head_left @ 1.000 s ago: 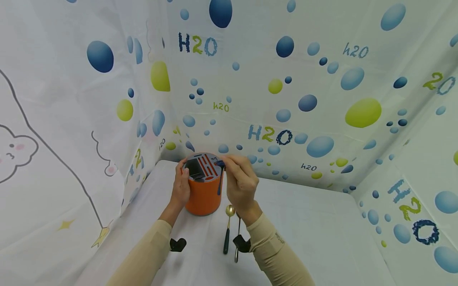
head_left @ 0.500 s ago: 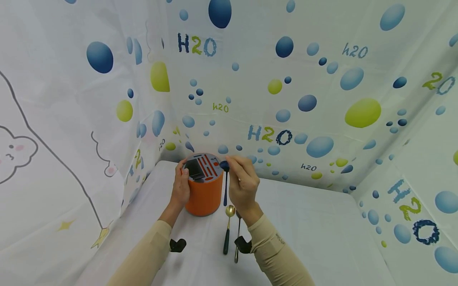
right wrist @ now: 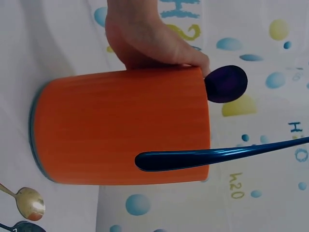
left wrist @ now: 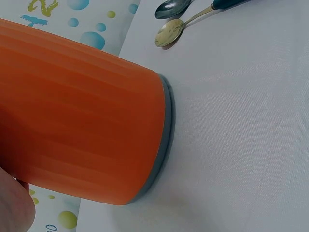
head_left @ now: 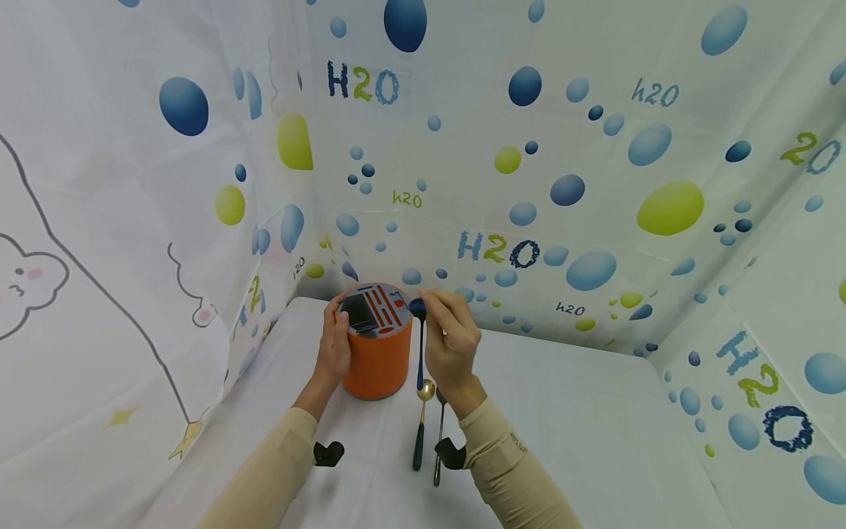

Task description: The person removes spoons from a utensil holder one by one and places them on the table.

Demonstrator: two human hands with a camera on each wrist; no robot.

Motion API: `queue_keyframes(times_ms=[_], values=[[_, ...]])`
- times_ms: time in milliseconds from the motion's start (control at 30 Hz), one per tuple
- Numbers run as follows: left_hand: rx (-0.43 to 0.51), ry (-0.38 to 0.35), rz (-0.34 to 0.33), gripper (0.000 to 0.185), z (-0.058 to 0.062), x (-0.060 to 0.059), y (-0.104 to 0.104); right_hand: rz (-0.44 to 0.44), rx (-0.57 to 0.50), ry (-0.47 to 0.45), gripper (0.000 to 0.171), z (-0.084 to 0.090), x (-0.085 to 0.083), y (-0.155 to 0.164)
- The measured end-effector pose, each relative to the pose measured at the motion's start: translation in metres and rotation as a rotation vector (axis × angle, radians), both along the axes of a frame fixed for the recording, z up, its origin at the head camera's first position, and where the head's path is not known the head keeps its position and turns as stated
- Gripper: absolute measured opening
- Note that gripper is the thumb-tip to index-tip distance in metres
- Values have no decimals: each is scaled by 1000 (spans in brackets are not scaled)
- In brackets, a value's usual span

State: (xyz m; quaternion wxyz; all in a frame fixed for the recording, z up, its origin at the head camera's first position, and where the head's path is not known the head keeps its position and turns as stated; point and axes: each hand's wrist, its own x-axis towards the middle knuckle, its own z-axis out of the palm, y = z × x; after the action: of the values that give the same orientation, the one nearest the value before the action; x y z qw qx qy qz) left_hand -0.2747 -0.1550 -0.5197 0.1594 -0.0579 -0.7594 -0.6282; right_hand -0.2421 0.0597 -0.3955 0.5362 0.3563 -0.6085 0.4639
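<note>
Change: since the frame a second back, I see the blue spoon (head_left: pixel 419 345) has come away from the holder's top and now hangs upright just beside its right side, handle tip down.
Right hand (head_left: pixel 452 347): my read is fingertips pinched on the spoon just under its dark bowl, the other fingers curled in.
Left hand (head_left: pixel 334 347): wrapped round the left side of the orange holder (head_left: pixel 378 360), thumb at the rim; the right wrist view shows the fingers pressed to its ribbed wall.
Holder: standing on the white table (head_left: pixel 581 419) near the back corner, grey slotted top up.
Nearby: a gold spoon (head_left: pixel 421 424) with a dark handle and a silver spoon (head_left: pixel 439 441) lie side by side in front of the holder.
Around: curtain (head_left: pixel 595 147) printed with bubbles.
</note>
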Motion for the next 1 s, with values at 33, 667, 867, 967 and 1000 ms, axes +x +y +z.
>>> queue_keyframes(times_ms=[33, 667, 867, 967, 1000], values=[[1, -1, 0, 50, 0, 0, 0, 1, -2, -3, 28, -1, 0, 0], [-17, 8, -2, 51, -1, -1, -1, -23, -70, -232, 27, -31, -10, 11], [-13, 3, 3, 51, -2, -1, 0, -29, -118, -333, 25, -29, -3, 13], [-21, -2, 7, 50, -1, 0, 0, -29, -110, -357, 25, -24, 3, 13], [-21, -4, 7, 50, -1, 0, 0, -27, -108, -362, 25, -23, 4, 14]])
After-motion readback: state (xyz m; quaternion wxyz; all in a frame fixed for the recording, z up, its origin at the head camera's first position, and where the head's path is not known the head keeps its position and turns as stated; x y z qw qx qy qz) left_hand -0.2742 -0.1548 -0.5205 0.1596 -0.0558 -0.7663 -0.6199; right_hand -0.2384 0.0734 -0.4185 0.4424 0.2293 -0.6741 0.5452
